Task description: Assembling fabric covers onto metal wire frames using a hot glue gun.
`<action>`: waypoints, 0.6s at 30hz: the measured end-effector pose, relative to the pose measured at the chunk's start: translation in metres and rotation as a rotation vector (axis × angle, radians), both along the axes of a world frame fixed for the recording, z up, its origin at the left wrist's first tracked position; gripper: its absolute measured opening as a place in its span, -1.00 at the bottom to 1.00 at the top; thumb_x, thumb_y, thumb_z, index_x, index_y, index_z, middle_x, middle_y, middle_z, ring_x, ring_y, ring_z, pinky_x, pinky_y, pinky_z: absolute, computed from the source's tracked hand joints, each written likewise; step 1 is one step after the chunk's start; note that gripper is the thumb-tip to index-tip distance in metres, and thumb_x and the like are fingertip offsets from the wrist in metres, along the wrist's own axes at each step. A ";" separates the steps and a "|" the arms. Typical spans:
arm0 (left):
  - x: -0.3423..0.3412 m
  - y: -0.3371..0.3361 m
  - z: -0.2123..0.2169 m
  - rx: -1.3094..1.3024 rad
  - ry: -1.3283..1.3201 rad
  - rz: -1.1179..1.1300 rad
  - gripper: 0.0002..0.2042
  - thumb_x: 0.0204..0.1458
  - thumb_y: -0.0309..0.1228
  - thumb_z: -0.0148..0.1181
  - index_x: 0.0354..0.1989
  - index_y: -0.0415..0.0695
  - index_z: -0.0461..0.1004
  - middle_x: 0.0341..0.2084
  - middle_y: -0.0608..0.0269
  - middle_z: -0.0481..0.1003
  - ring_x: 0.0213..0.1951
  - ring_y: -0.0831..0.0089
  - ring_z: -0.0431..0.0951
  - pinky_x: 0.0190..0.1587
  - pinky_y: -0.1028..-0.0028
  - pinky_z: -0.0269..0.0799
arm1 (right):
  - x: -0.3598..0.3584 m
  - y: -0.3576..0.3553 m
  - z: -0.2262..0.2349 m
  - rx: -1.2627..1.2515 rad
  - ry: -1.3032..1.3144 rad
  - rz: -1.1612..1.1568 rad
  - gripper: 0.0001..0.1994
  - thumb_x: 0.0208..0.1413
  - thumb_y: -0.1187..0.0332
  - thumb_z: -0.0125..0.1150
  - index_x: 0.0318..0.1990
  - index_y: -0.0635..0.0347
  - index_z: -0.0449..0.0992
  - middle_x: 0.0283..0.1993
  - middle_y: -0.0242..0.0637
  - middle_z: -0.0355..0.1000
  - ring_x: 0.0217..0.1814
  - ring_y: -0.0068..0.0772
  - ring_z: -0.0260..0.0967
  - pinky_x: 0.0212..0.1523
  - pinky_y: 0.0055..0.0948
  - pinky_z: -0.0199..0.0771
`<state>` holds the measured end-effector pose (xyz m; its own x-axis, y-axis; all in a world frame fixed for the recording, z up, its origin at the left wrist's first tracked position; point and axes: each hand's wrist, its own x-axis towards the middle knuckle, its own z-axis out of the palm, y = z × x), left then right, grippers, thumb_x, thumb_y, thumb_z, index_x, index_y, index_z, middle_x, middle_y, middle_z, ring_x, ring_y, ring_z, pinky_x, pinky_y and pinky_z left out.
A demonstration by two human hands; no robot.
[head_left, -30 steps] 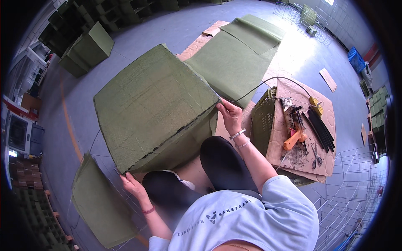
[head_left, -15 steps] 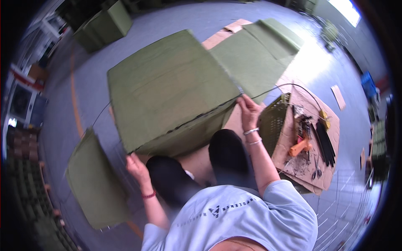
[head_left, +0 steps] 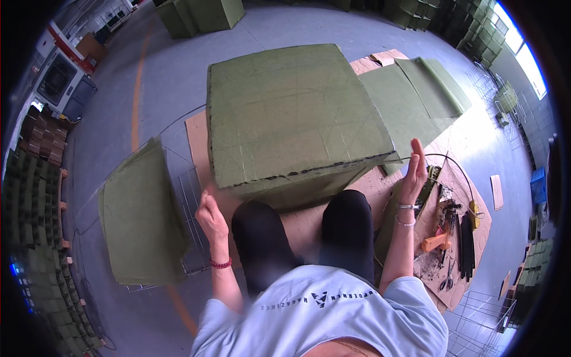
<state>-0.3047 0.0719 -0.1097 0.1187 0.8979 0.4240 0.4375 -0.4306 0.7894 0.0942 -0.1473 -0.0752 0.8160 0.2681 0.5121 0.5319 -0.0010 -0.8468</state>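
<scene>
A grey floor (head_left: 273,30) runs out on all sides, its edges bent and lost in the dark rim of the view. The biggest thing on it is a green box (head_left: 291,113), right in front of the person's knees (head_left: 348,217), with brown cardboard (head_left: 300,238) showing around its foot. The box's upper face is broad and dull, with faint creases, pale streaks and a browner patch in the middle; a ragged black line follows its near edge. Its near side lies in shadow, partly covered by the knees, and its far side is hidden. Green sheets (head_left: 140,220) lie to the left, and a folded green sheet (head_left: 389,95) goes partly out of sight behind the box. The right hand (head_left: 414,169) is off the box, just beside its right corner, fingers straight and pressed together. The left hand (head_left: 212,217) is near the near left corner, slightly blurred, fingers bent; I cannot tell whether they touch or pinch the edge. An orange glue gun (head_left: 436,242), black sticks (head_left: 467,247) and small scissors (head_left: 446,282) lie at the right among dark crumbs too fine to make out.
</scene>
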 end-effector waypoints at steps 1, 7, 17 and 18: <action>0.002 0.000 0.003 0.011 0.003 0.003 -0.50 0.28 -0.10 -0.19 -0.06 -0.39 0.42 -0.19 -0.15 0.52 -0.12 0.09 0.53 -0.05 0.29 0.37 | -0.003 0.000 0.011 -0.088 -0.145 -0.026 -0.50 0.29 0.10 -0.07 0.21 0.31 0.30 0.22 -0.09 0.31 0.29 -0.24 0.22 0.29 -0.33 0.12; 0.046 -0.006 0.041 0.193 0.069 -0.245 -0.16 0.15 0.23 -0.28 0.34 -0.32 -0.04 0.36 -0.04 -0.04 0.38 0.09 -0.07 0.37 0.22 -0.17 | -0.084 0.057 0.060 -0.413 -0.738 0.253 -0.27 0.14 -0.14 -0.06 0.28 0.31 0.17 0.33 -0.06 0.14 0.39 -0.10 0.06 0.36 -0.13 -0.02; 0.027 0.004 0.052 0.157 0.241 -0.304 -0.16 0.16 0.26 -0.54 0.35 -0.26 -0.02 0.37 0.09 -0.01 0.39 0.10 -0.11 0.38 0.18 -0.23 | -0.110 0.093 0.046 -0.750 -0.790 0.457 -0.11 0.03 -0.25 -0.11 0.33 0.32 0.02 0.39 -0.09 0.04 0.46 -0.16 -0.10 0.41 -0.06 -0.23; 0.023 0.004 0.058 0.153 0.242 -0.303 -0.16 0.16 0.26 -0.54 0.35 -0.26 -0.02 0.37 0.09 -0.01 0.39 0.10 -0.11 0.38 0.18 -0.23 | -0.114 0.095 0.055 -0.752 -0.788 0.459 -0.11 0.03 -0.25 -0.11 0.33 0.32 0.02 0.39 -0.09 0.04 0.46 -0.16 -0.10 0.41 -0.06 -0.23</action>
